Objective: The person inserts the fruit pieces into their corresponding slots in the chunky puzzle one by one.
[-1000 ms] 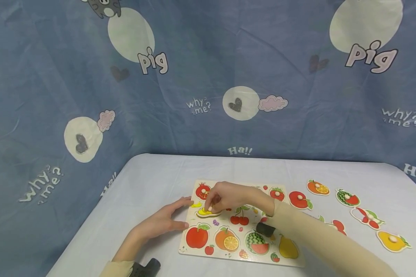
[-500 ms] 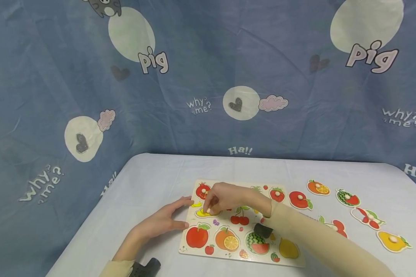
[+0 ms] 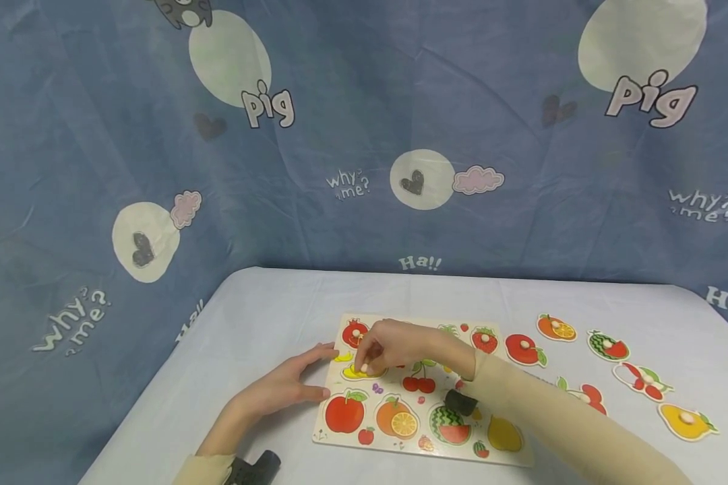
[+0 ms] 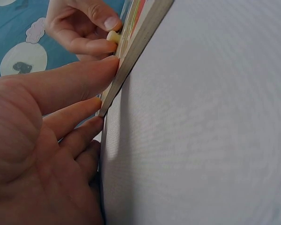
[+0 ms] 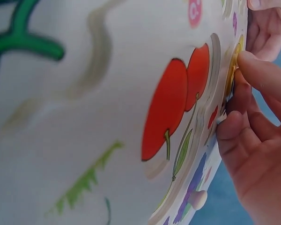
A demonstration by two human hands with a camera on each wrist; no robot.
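Note:
On the white table lies a wooden fruit puzzle board (image 3: 340, 442). My right hand (image 3: 397, 343) reaches across it and pinches the small knob (image 4: 113, 37) of the yellow banana piece (image 3: 352, 372) between thumb and finger. That piece lies in the banana place at the board's left side, partly hidden under the fingers. At the board's left edge, my left hand (image 3: 285, 387) touches the side with fingers and thumb extended. The left wrist view shows its fingertips against the board's rim (image 4: 131, 61). Printed cherries (image 5: 166, 108) fill much of the right wrist view.
Right of the board lie loose knobbed pieces: a red fruit (image 3: 524, 351), an orange (image 3: 557, 328), a watermelon (image 3: 609, 345), a pear (image 3: 687, 422) and others. Pomegranate (image 3: 354, 333) and strawberry (image 3: 484, 341) pieces sit in the board. A patterned blue curtain (image 3: 340, 101) hangs behind.
The banana piece sat raised and askew a second ago; it now lies flatter in its place, with my right hand shifted very slightly. My left hand has stayed put.

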